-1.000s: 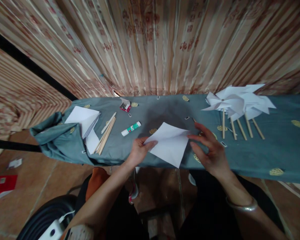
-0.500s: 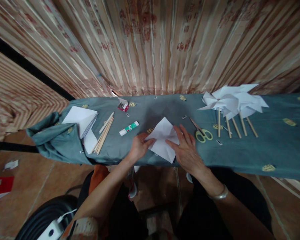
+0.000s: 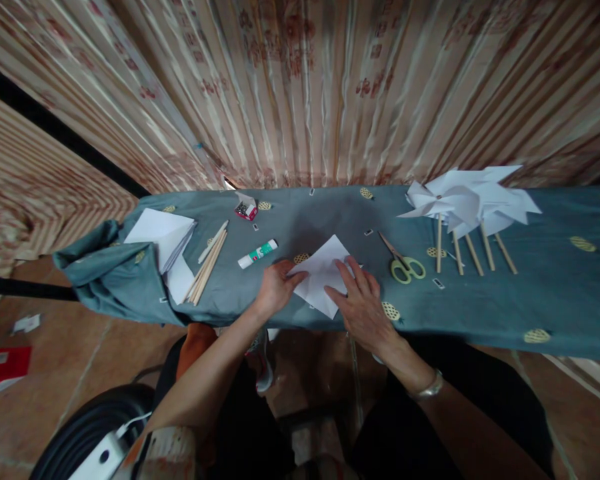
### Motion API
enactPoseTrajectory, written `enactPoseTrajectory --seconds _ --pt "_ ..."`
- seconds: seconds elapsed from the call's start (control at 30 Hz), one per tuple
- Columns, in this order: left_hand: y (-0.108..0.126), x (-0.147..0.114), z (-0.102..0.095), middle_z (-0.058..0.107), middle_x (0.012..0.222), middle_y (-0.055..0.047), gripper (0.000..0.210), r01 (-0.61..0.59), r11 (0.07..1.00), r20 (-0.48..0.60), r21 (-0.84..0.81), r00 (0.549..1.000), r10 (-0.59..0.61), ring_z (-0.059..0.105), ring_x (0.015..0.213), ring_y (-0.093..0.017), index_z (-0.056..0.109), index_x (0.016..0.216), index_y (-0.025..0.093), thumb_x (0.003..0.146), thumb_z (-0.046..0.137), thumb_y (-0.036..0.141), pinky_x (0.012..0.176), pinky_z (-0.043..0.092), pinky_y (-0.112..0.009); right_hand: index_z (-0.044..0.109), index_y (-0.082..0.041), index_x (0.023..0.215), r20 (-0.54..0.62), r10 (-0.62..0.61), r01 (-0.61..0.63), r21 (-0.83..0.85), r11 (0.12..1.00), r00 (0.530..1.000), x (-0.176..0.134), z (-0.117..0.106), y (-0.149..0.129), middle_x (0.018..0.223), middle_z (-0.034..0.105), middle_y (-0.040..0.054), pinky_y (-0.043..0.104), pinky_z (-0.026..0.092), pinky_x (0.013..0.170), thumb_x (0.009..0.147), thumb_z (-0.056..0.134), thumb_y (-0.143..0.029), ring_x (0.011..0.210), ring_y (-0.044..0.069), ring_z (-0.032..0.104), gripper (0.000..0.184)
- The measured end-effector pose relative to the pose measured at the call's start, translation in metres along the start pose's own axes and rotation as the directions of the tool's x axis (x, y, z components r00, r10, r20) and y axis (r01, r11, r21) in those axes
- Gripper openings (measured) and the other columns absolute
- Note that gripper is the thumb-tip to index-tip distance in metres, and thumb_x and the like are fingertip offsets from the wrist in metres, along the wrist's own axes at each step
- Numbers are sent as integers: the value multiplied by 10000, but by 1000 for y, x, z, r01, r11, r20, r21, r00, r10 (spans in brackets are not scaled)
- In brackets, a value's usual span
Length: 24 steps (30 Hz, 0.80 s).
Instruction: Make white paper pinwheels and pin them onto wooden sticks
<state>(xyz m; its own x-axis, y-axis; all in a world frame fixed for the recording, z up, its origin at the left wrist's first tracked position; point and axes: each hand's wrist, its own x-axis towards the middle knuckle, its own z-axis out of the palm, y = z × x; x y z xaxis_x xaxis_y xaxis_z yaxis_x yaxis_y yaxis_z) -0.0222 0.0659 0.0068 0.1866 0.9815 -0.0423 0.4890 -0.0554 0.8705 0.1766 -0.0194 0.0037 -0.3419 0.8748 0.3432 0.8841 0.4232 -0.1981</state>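
Observation:
A white sheet of paper (image 3: 323, 270) lies cornerwise on the cloth-covered table in front of me. Its left corner is pinched between the thumb and fingers of my left hand (image 3: 276, 288). My right hand (image 3: 361, 297) rests on the paper's right part with fingers spread, covering some of it. Just left of the paper is a glue stick (image 3: 257, 254) with a green label. Scissors with light green handles (image 3: 407, 269) lie to the right of my right hand.
White paper pinwheels (image 3: 463, 200) on wooden sticks lie at the right. Several wooden sticks (image 3: 209, 268) and a stack of white paper (image 3: 163, 233) are at the left. A small red box (image 3: 246, 209) sits near the table's back edge, before a curtain (image 3: 325, 100).
My right hand has shifted a little left over the paper, its fingers now further in from the right corner. The left hand keeps its pinch on the left corner.

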Motion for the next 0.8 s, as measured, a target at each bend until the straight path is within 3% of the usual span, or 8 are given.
enactPoseTrajectory --seconds 0.1,0.23,0.33,0.5,0.57,0.63,0.7,0.8 --pt "0 2 -2 450 565 25 307 -26 999 -12 -33 1000 26 397 547 -104 536 546 170 739 685 356 500 284 -232 648 -215 1202 -65 41 -43 -21 999 997 0 -5 17 1507 451 158 517 372 1065 922 430 -90 1445 320 323 376" --pt "1 9 -7 532 596 2 274 -35 983 -31 -183 999 30 445 565 -119 622 610 157 721 695 396 505 333 -227 620 -117 1249 -251 342 -365 -50 930 906 -6 -23 69 1250 646 203 459 487 952 956 435 -241 1153 310 600 368" --pt "6 17 -12 589 621 -11 285 -7 952 -57 -305 998 -11 488 575 -133 682 669 145 695 716 426 522 379 -238 654 -71 1180 -106 483 -494 -200 846 869 -12 -35 98 1036 715 205 449 528 811 932 499 -344 941 336 667 401" --pt "22 26 -11 620 624 -15 276 -32 931 -156 -364 987 -27 509 570 -135 714 663 136 647 755 408 534 404 -245 672 -83 1115 115 550 -491 -331 806 827 -4 -38 103 916 729 189 385 508 690 921 509 -285 837 320 695 325" --pt "30 29 -8 620 615 -11 266 -42 928 -188 -371 982 -31 508 559 -129 721 663 134 635 762 396 520 394 -238 689 -113 1085 144 580 -529 -279 801 802 3 -37 104 884 736 171 383 497 659 905 516 -272 796 315 702 296" --pt "36 34 -7 595 576 2 263 -53 920 -219 -389 975 -37 483 525 -113 709 629 133 624 766 390 492 368 -226 718 -156 1019 150 635 -631 -80 772 758 6 -38 108 855 749 132 373 498 642 866 566 -308 770 297 705 264" --pt "42 38 -8 567 546 15 268 -74 908 -256 -412 966 -37 458 498 -98 688 587 134 609 775 387 472 347 -216 729 -191 994 198 702 -724 302 620 684 5 -39 111 843 758 93 337 498 587 805 639 -382 761 273 709 283" --pt "48 45 -13 550 531 23 280 -110 891 -307 -440 951 -34 446 486 -87 663 543 139 588 789 385 467 346 -209 719 -219 1038 375 683 -608 784 127 627 -1 -41 103 862 765 72 280 481 502 686 776 -464 748 238 712 432"
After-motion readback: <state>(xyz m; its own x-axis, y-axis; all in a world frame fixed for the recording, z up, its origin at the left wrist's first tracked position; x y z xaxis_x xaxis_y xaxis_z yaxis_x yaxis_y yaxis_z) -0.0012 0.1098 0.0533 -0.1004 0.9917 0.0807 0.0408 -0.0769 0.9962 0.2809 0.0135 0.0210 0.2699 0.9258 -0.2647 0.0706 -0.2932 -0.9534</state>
